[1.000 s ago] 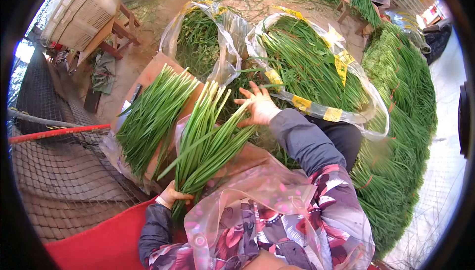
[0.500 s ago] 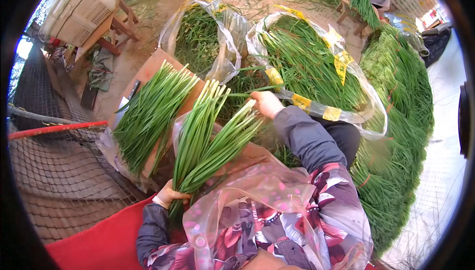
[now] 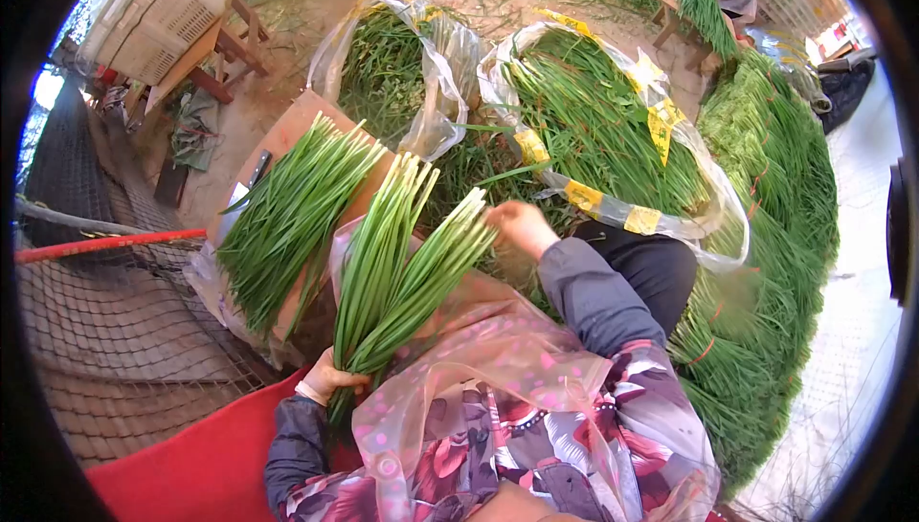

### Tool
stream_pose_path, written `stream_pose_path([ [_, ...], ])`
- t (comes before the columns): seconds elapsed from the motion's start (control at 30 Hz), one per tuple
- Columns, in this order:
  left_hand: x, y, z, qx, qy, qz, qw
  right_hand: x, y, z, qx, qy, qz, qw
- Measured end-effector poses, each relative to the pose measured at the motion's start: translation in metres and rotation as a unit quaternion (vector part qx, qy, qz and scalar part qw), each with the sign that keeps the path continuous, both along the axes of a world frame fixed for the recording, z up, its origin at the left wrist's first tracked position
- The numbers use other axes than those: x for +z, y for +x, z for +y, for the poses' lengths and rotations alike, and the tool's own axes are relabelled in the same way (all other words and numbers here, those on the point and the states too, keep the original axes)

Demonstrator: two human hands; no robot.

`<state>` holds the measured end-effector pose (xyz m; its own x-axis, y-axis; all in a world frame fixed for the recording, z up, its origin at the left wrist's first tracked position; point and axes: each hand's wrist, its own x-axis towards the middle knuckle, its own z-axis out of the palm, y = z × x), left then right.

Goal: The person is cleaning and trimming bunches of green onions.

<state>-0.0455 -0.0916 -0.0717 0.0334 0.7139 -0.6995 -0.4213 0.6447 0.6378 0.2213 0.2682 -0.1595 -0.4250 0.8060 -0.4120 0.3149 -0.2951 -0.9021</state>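
Observation:
My left hand [image 3: 330,377] is closed around the leafy lower part of a bunch of garlic chives [image 3: 383,273]. The bunch fans into two parts, with its pale cut ends pointing up and away. My right hand [image 3: 525,227] is beside the pale ends of the right part, fingers curled together; whether a stalk is between them is hidden. A loose green leaf [image 3: 512,175] shows just above that hand. Left of the bunch, another pile of chives [image 3: 297,221] lies on a tan board [image 3: 308,111]. A knife [image 3: 258,168] rests at the board's left edge.
Two clear plastic bags of greens, a left bag [image 3: 445,106] and a right bag [image 3: 723,211], stand ahead. A long heap of chives [image 3: 766,331] lies to the right. A plastic crate [image 3: 158,24] sits on a wooden stool at the upper left. Black netting [image 3: 124,331] covers the left side.
My right hand has moved slightly down and right, off the long green leaf it was touching. The right part of the bunch has shifted a little left. My left hand keeps its hold.

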Motion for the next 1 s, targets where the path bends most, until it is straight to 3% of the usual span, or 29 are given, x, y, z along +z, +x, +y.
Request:
stream_pose_path([
  [0.03,-0.003,0.000,-0.002,-0.008,-0.001,0.011,1.000,-0.012,0.014,0.018,-0.087,-0.007,0.033,0.996],
  [0.07,-0.005,-0.001,-0.004,-0.010,0.016,0.018,1.000,-0.006,0.025,0.035,-0.103,-0.065,0.007,0.993],
  [0.17,-0.010,-0.004,-0.006,-0.022,0.014,0.008,1.000,0.076,0.013,0.013,0.116,-0.097,-0.037,0.988],
  [0.2,-0.009,-0.003,-0.003,-0.021,0.014,0.007,1.000,0.070,0.001,-0.004,0.133,-0.080,0.043,0.987],
  [0.23,-0.007,-0.001,0.001,-0.020,0.012,0.007,1.000,0.072,-0.012,-0.015,0.186,-0.087,0.008,0.979],
  [0.3,0.004,0.007,0.003,-0.014,0.008,0.011,1.000,0.039,-0.039,-0.028,0.201,-0.141,0.067,0.967],
  [0.37,0.017,0.016,0.006,0.025,0.026,0.096,0.995,0.052,-0.045,-0.024,0.120,-0.137,0.156,0.971],
  [0.4,0.012,0.018,0.001,0.028,0.070,0.165,0.983,0.066,-0.037,-0.017,0.091,-0.057,0.243,0.964],
  [0.43,0.014,0.018,-0.001,0.032,0.070,0.166,0.983,0.077,-0.031,-0.001,-0.028,-0.149,0.313,0.938],
  [0.47,0.019,0.019,-0.002,-0.027,0.113,0.339,0.934,0.105,-0.019,0.013,-0.086,-0.134,0.349,0.923],
  [0.5,0.028,0.019,-0.005,-0.087,0.151,0.500,0.848,0.102,0.000,0.038,-0.116,-0.135,0.388,0.904],
  [0.53,0.059,0.026,0.005,-0.112,0.077,0.534,0.835,0.124,0.018,0.049,-0.089,-0.117,0.380,0.913],
  [0.57,0.068,0.027,0.008,-0.109,0.078,0.533,0.835,0.114,0.037,0.057,-0.023,-0.143,0.377,0.915],
  [0.6,0.073,0.029,0.009,-0.104,0.091,0.593,0.793,0.068,0.041,0.064,0.193,-0.006,0.121,0.974],
  [0.63,0.078,0.029,0.011,-0.099,0.104,0.651,0.745,0.030,0.040,0.070,0.381,0.134,-0.150,0.902],
  [0.67,0.085,0.028,0.014,-0.101,0.131,0.688,0.706,0.081,0.052,0.042,0.402,0.258,-0.364,0.799],
  [0.7,0.092,0.027,0.018,-0.096,0.133,0.689,0.706,0.099,0.039,0.035,0.353,0.279,-0.460,0.766],
  [0.73,0.096,0.027,0.020,-0.113,0.132,0.718,0.674,0.095,0.042,0.036,0.236,0.190,-0.219,0.928],
  [0.77,0.099,0.028,0.020,-0.133,0.127,0.745,0.642,0.105,0.037,0.029,0.095,0.075,0.047,0.992],
  [0.8,0.096,0.027,0.021,-0.135,0.143,0.759,0.620,0.114,0.025,0.017,0.040,0.093,0.175,0.979],
  [0.83,0.096,0.029,0.020,-0.137,0.141,0.761,0.618,0.145,0.012,0.000,0.082,0.223,0.090,0.967],
  [0.87,0.097,0.031,0.022,-0.167,0.114,0.776,0.597,0.147,-0.001,-0.003,0.163,0.438,0.068,0.881],
  [0.9,0.097,0.032,0.023,-0.196,0.088,0.789,0.576,0.147,-0.017,-0.007,0.201,0.559,0.012,0.804],
  [0.97,0.092,0.036,0.022,-0.212,0.082,0.798,0.558,0.137,-0.038,-0.023,0.327,0.551,-0.088,0.762],
  [1.0,0.090,0.038,0.019,-0.224,0.076,0.804,0.546,0.108,-0.043,-0.033,0.328,0.562,-0.103,0.752],
])
